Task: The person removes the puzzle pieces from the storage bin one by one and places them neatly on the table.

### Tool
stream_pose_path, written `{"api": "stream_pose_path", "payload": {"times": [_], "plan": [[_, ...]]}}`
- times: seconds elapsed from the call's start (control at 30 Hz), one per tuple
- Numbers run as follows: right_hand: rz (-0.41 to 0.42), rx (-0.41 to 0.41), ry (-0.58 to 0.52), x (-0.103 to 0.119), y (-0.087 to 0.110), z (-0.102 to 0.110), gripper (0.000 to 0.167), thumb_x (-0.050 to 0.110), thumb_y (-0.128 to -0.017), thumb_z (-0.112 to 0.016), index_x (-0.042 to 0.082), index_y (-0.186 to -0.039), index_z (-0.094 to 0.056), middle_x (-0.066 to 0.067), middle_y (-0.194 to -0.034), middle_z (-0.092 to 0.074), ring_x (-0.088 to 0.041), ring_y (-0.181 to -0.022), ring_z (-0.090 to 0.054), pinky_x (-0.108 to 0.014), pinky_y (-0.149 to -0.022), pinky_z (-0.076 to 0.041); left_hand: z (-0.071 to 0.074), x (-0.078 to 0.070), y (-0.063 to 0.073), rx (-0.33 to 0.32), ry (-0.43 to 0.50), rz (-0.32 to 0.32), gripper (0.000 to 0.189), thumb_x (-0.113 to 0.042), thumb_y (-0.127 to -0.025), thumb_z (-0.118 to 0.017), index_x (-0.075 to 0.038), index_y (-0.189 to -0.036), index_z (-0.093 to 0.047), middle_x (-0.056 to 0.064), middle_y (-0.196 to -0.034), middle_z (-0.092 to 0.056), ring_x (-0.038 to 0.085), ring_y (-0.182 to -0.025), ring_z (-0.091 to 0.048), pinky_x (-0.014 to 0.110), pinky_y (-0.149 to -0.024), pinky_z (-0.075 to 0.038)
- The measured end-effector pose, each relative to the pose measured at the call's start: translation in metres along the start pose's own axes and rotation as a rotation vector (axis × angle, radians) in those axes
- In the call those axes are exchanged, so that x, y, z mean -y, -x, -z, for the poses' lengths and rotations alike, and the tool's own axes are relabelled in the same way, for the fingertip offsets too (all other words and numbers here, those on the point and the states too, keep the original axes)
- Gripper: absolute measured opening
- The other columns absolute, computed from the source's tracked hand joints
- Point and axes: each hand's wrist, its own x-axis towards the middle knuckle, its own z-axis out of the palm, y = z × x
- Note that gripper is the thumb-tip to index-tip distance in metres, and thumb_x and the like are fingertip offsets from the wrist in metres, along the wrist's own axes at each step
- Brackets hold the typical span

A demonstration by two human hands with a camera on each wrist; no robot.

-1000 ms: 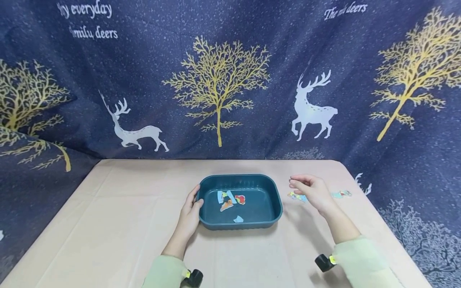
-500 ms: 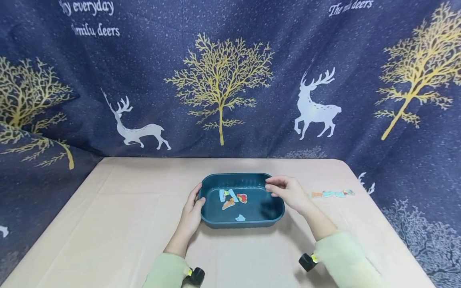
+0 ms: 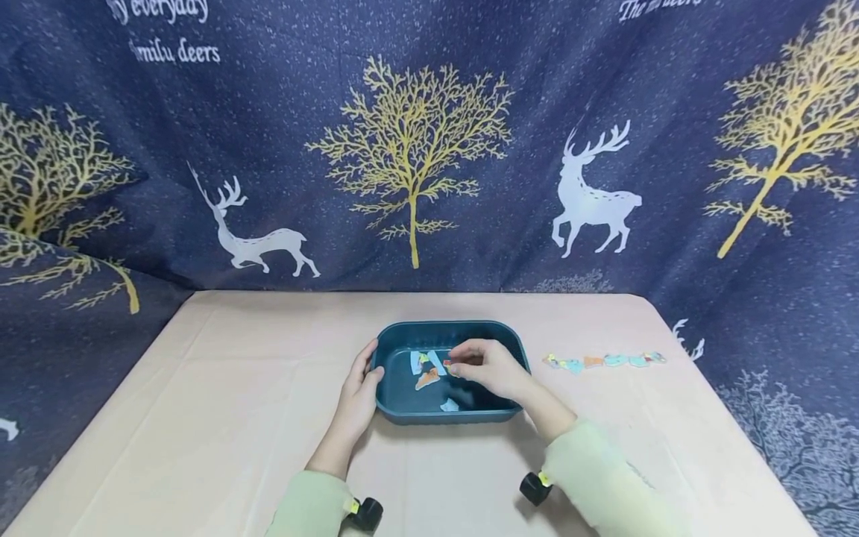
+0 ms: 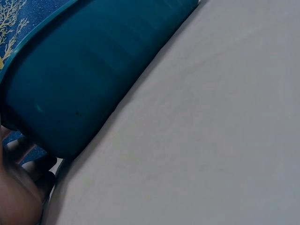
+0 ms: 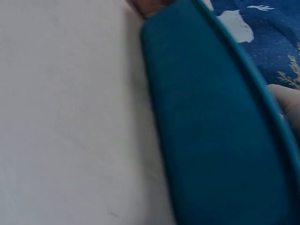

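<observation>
A dark teal plastic tub stands on the table in the head view. My left hand grips its left wall, thumb on the rim; the left wrist view shows fingers against the tub's outside. Over the tub's interior hangs my right hand, its thumb and fingers slightly apart around a red flat piece, partly hidden by them. Left of it lie light-blue pieces and an orange piece. Another light-blue piece is near the front wall. In the right wrist view the tub's wall hides most of this hand.
A row of several joined flat cut-out pieces lies on the table right of the tub. The pale tablecloth extends on both sides. A dark blue curtain with deer and trees hangs behind the table.
My right hand has moved left from the row of pieces, over the tub's right rim, to the red piece inside. My left hand keeps its hold on the tub.
</observation>
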Motion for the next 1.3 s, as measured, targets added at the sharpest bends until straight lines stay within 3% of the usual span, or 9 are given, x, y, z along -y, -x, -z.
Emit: {"api": "stream_pose_path", "payload": {"times": [0.23, 0.4, 0.67, 0.8, 1.0, 1.3], "plan": [[0.014, 0.072, 0.095, -0.007, -0.004, -0.008, 0.028, 0.020, -0.088, -0.066, 0.004, -0.110, -0.067, -0.008, -0.105, -0.070, -0.019, -0.097, -0.064, -0.031, -0.085, -0.053, -0.002, 0.001, -0.001, -0.003, -0.011, 0.004, 0.050, -0.022, -0.101, -0.037, -0.029, -0.149, -0.027, 0.000, -0.158, -0.021, 0.029, -0.145, -0.022, 0.049, -0.117, -0.021], [0.020, 0.140, 0.135, -0.008, -0.004, -0.011, 0.025, 0.019, -0.087, -0.067, 0.004, -0.108, -0.067, -0.008, -0.103, -0.071, -0.016, -0.092, -0.065, -0.025, -0.082, -0.053, 0.001, 0.001, -0.001, 0.004, -0.017, 0.011, 0.050, -0.023, -0.101, -0.036, -0.030, -0.149, -0.026, -0.002, -0.158, -0.019, 0.027, -0.146, -0.019, 0.047, -0.118, -0.020], [0.007, 0.213, 0.217, -0.008, -0.001, -0.013, 0.017, 0.010, -0.085, -0.066, 0.004, -0.101, -0.069, 0.001, -0.079, -0.070, -0.006, -0.077, -0.062, -0.020, -0.072, -0.052, 0.001, -0.001, 0.000, 0.005, -0.002, 0.003, 0.050, -0.023, -0.101, -0.037, -0.028, -0.149, -0.026, -0.001, -0.158, -0.019, 0.027, -0.145, -0.020, 0.047, -0.118, -0.020], [-0.030, 0.232, 0.256, -0.006, -0.001, -0.015, 0.016, 0.012, -0.081, -0.072, 0.008, -0.096, -0.070, 0.005, -0.073, -0.066, -0.004, -0.070, -0.059, -0.021, -0.068, -0.050, 0.001, -0.002, 0.000, 0.000, 0.000, 0.007, 0.050, -0.023, -0.100, -0.037, -0.028, -0.149, -0.026, -0.001, -0.158, -0.020, 0.027, -0.145, -0.021, 0.047, -0.118, -0.020], [-0.069, 0.259, 0.325, -0.006, -0.003, -0.018, 0.020, 0.008, -0.075, -0.077, 0.011, -0.093, -0.069, 0.004, -0.074, -0.062, -0.007, -0.069, -0.054, -0.022, -0.064, -0.047, 0.000, -0.001, 0.000, 0.000, 0.010, 0.008, 0.051, -0.022, -0.100, -0.037, -0.027, -0.149, -0.026, 0.000, -0.158, -0.021, 0.027, -0.145, -0.022, 0.047, -0.118, -0.020], [-0.076, 0.291, 0.314, -0.002, -0.003, -0.018, 0.019, 0.004, -0.076, -0.076, 0.010, -0.091, -0.066, 0.001, -0.078, -0.061, -0.011, -0.073, -0.053, -0.024, -0.066, -0.047, 0.000, -0.001, 0.000, -0.008, 0.009, 0.010, 0.050, -0.022, -0.100, -0.037, -0.030, -0.148, -0.027, 0.000, -0.157, -0.022, 0.026, -0.145, -0.023, 0.047, -0.118, -0.021]]}}
